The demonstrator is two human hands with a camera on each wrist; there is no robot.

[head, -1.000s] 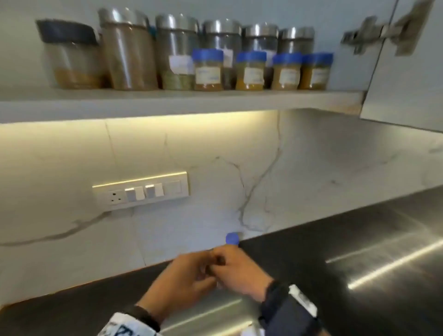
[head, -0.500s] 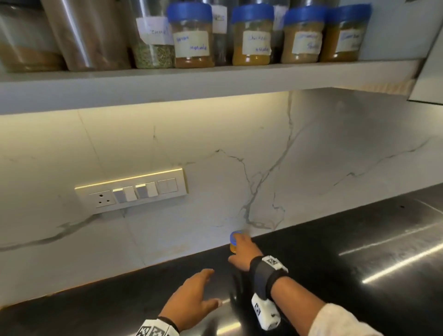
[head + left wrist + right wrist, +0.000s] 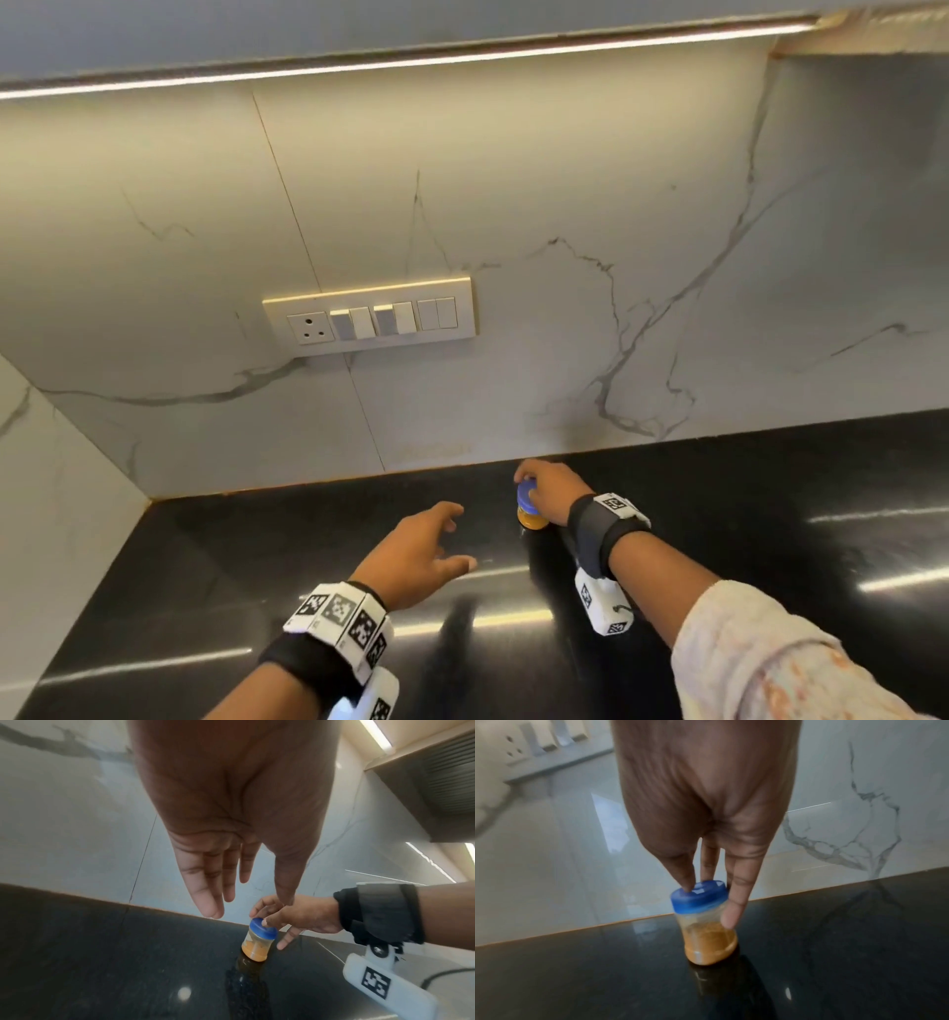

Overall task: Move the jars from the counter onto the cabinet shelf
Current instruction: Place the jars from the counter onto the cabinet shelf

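A small clear jar (image 3: 532, 514) with a blue lid and orange powder stands upright on the black counter (image 3: 257, 565) close to the marble wall. My right hand (image 3: 534, 488) comes down on it from above. In the right wrist view the thumb presses on the lid of the jar (image 3: 706, 925) and the other fingers (image 3: 731, 914) curl down its far side. My left hand (image 3: 457, 537) hovers open over the counter just left of the jar and holds nothing. Its straight fingers (image 3: 205, 898) show above the jar (image 3: 258, 942). The cabinet shelf is out of view.
A switch and socket panel (image 3: 369, 321) sits on the marble backsplash left of the jar. The cabinet underside with its light strip (image 3: 411, 64) runs overhead. A side wall (image 3: 46, 514) closes the counter on the left. The glossy counter stretches away to the right.
The hands, held together a second ago, have parted: the right one reached to the jar by the wall and took its lid. My view has tipped down, so the shelf of jars left the frame.
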